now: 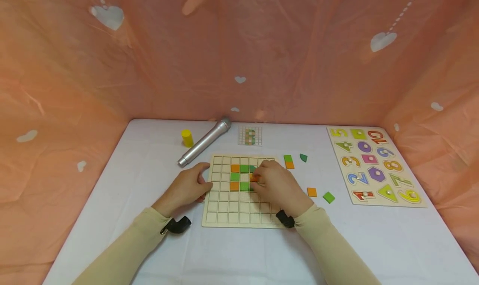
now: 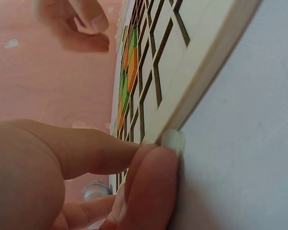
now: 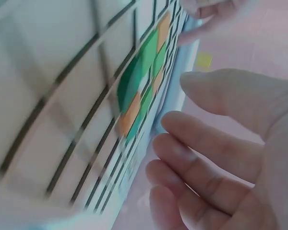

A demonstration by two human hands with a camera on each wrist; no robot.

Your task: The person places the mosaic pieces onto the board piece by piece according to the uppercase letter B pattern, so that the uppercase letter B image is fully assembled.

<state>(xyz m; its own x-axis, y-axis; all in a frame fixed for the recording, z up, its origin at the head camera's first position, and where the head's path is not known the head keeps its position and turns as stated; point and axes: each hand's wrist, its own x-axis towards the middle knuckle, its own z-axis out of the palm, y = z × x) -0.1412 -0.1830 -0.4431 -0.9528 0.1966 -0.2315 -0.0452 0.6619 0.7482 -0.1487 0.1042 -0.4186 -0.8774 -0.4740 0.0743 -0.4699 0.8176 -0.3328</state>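
Note:
The wooden grid board lies flat, its left edge gripped by my left hand; in the left wrist view the fingertips pinch the board's rim. Orange and green tiles fill a small block of cells, among them an orange tile, a green tile and a dark green piece. Over the right part of this block is my right hand, which hides some cells. Its fingers are loosely bent and apart in the right wrist view, with nothing between thumb and fingers.
Right of the board lie a green and orange pair, a dark green quarter piece, an orange square and a green square. Beyond are a number board, a pattern card, a microphone and a yellow cylinder.

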